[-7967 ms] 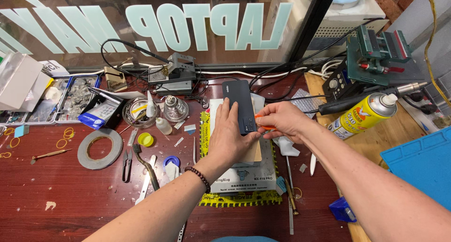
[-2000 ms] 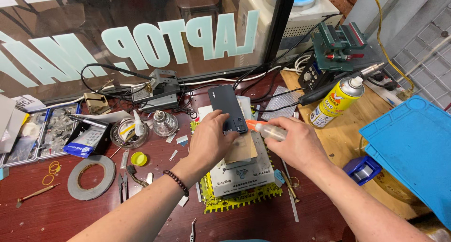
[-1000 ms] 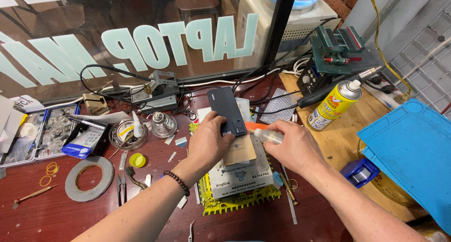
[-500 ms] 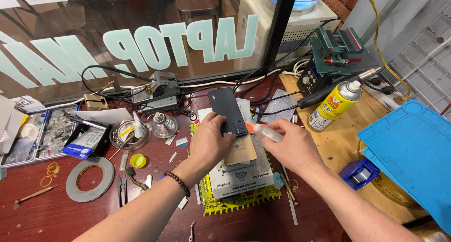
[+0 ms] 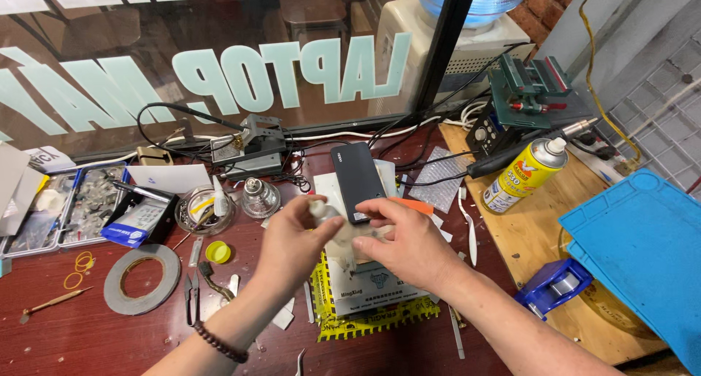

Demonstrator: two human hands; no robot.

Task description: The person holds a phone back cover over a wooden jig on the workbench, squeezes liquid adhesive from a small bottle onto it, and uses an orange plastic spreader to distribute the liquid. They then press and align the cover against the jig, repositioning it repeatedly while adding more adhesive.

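Meeting over the red worktop (image 5: 66,339), the left hand (image 5: 296,237) and right hand (image 5: 401,241) both clamp their grip on a small clear bottle (image 5: 330,221). It sits just beside the dark phone (image 5: 358,180), which lies above the yellow-edged mat (image 5: 380,314)

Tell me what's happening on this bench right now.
A person works at a cluttered red workbench. Both hands meet over a stack of papers on a yellow mat. The left hand and right hand together hold a small clear bottle; what the fingers are doing to it cannot be told. A dark phone lies just beyond them, its near end under the right fingers. A yellow spray can stands to the right.
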